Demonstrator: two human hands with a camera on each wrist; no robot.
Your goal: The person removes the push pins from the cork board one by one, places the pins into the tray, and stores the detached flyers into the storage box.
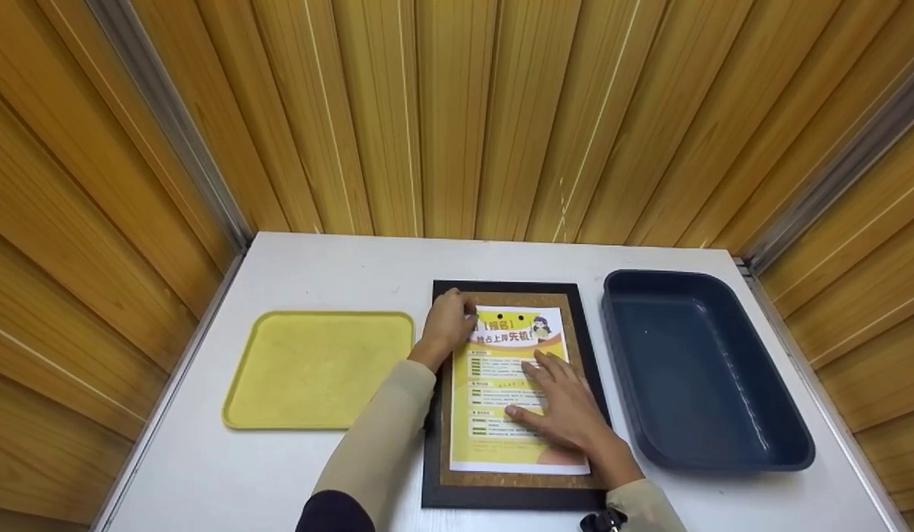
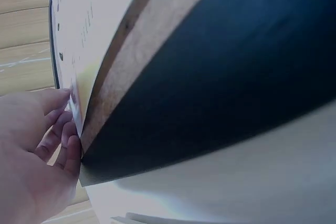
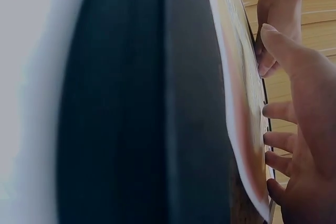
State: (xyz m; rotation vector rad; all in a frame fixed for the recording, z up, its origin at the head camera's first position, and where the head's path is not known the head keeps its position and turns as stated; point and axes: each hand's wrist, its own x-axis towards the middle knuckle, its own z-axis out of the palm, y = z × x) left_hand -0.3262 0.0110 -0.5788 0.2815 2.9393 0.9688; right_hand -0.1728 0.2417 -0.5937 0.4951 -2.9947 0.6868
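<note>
A yellow and white printed sheet lies on a cork board with a black frame. Two black dots show near the sheet's top edge. My left hand is at the sheet's upper left corner. Its thumb and curled fingers pinch the sheet there, as the left wrist view also shows; the corner itself is mostly hidden. My right hand rests on the right half of the sheet with fingers spread. In the right wrist view, its fingertips touch the paper.
To the left of the board is a shallow yellow tray. A deep dark blue bin stands to the right, close to the frame. All rest on a white table enclosed by wood-patterned walls at the back and sides.
</note>
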